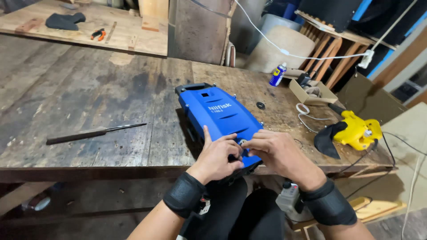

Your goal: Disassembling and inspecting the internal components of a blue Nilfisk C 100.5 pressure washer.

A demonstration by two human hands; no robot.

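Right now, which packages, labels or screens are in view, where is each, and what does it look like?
Spray can: far right of the workbench, upright cylinder, blue with a yellow and red label.
Cardboard box: beside the can, open, shallow, brown.
Blue machine housing: table centre, under both hands, white printed logo on top.
Left hand and right hand: on its near end.
No screens visible.

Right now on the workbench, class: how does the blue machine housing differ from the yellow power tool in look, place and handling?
The blue machine housing is a broad, flat shell; the yellow power tool is smaller and rounded, with a black nozzle.
The housing lies at the bench's near edge under the left hand and right hand; the yellow tool lies untouched at the right.
Both rest on the wooden workbench.
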